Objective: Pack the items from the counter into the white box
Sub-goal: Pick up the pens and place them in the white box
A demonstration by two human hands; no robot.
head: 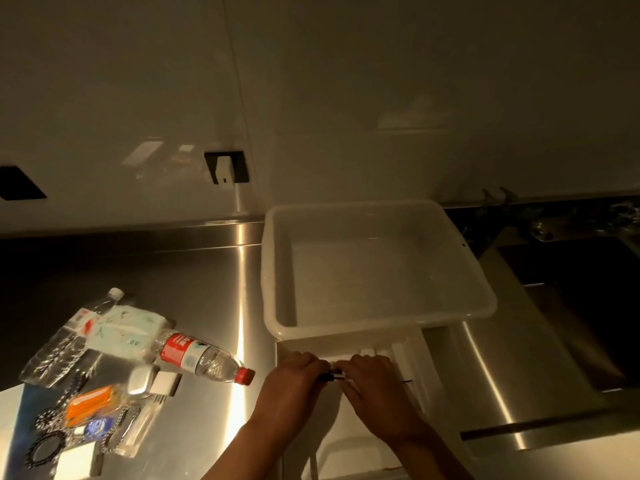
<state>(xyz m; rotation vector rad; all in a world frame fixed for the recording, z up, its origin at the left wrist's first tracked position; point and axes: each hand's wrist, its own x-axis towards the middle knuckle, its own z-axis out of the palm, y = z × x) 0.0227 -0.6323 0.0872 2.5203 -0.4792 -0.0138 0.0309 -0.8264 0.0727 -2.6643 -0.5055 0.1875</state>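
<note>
The white box [377, 327] stands on the steel counter, with nothing visible inside it. Just below its near wall, my left hand [294, 379] and my right hand [374, 379] meet, fingers curled around a small dark object [332, 376] between them; what it is I cannot tell. At the lower left lies a pile of items: a red-labelled water bottle [201, 358], a clear bottle [65, 337], a tissue pack [124, 330], an orange packet [91, 405], a silver case [140, 381] and a chain [117, 431].
A white lid or tray [408, 362] lies under the box's near side. A dark sink [571, 278] with a faucet [540, 230] opens at the right. A wall socket with a white plug [227, 167] sits behind the counter.
</note>
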